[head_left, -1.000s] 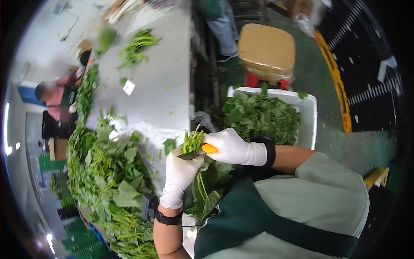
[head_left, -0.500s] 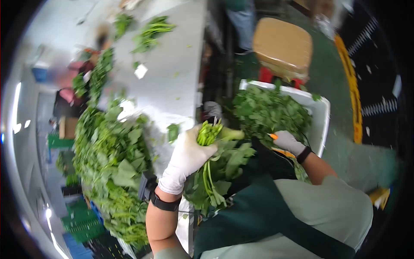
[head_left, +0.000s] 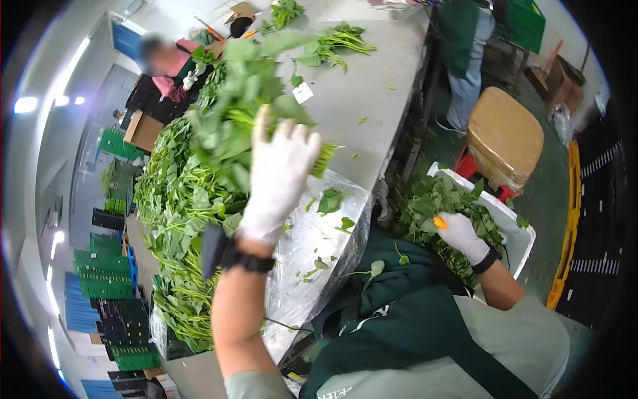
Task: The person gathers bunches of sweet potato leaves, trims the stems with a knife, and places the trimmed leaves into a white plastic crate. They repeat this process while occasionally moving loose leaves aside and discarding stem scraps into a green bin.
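My gloved left hand (head_left: 282,176) is closed around a bunch of leafy greens (head_left: 249,100), whose cut stems stick out to the right of the fingers. The bunch is above the metal table, beside a large pile of greens (head_left: 173,179). Over a white foam box (head_left: 522,243) of leafy greens (head_left: 425,209) is my gloved right hand (head_left: 462,236), closed on a small orange-handled tool (head_left: 440,223). The tool's far end cannot be made out.
Small bunches (head_left: 339,43) and a white tag (head_left: 302,93) lie on the metal table (head_left: 379,86). Clear plastic (head_left: 299,259) covers the near edge. A padded stool (head_left: 505,133) stands beyond the box. One person (head_left: 173,66) is across the table; another (head_left: 465,60) stands at the far end.
My left hand has moved up and away from my body, carrying the greens over the table. The right hand stays by the box with the orange-handled tool. The view has shifted.
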The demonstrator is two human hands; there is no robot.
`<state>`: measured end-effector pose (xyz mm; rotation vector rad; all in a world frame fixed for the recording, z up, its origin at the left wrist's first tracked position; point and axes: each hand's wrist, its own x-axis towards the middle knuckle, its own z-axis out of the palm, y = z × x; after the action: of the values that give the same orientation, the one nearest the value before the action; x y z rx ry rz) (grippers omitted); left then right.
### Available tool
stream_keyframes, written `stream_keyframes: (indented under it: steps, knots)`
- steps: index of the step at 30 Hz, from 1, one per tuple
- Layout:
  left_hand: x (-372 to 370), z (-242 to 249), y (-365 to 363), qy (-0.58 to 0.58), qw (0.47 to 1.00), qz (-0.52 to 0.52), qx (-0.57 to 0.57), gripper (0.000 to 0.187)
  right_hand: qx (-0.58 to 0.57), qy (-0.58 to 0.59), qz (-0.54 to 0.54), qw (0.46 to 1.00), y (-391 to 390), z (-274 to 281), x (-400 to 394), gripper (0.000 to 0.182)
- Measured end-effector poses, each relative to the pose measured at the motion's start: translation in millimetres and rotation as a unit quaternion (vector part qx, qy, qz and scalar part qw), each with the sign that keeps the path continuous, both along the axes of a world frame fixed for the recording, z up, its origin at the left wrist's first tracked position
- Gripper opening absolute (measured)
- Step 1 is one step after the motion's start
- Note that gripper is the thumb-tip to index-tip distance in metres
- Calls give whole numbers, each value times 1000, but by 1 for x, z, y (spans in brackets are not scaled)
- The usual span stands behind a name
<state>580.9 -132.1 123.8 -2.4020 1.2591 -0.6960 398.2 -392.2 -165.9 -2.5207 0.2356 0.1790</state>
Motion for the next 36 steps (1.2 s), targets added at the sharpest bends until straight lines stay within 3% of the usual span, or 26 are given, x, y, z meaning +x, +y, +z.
stream_keyframes:
  steps: [5,9,12,15,19,23,25,27,29,32,36]
  knots:
    - [30,-135,21,107,992,21,-70,71,9,9,11,1000,12,-4,-1,24]
    - [-30,-131,34,227,968,40,-95,70,17,31,22,999,19,28,7,23]
    - [-70,-113,78,294,929,75,-213,65,200,4,28,979,39,52,27,18]
    - [-108,-106,139,257,903,154,-307,57,341,61,64,936,74,69,55,15]
    - [-166,-75,211,162,839,270,-444,42,371,116,160,907,141,109,82,12]
    - [-217,-70,293,-22,771,388,-505,42,370,176,229,883,197,124,95,10]
    - [-240,-57,325,-106,779,451,-422,50,358,158,296,871,221,119,96,10]
    - [-254,-39,354,-111,832,501,-213,65,368,172,290,866,236,110,93,10]
    - [-263,-21,368,27,831,545,-107,86,340,152,320,871,241,99,94,11]
    - [-262,0,389,137,838,519,100,90,297,161,307,890,243,93,95,13]
    - [-242,-1,406,187,875,425,138,89,254,177,294,904,250,96,96,16]
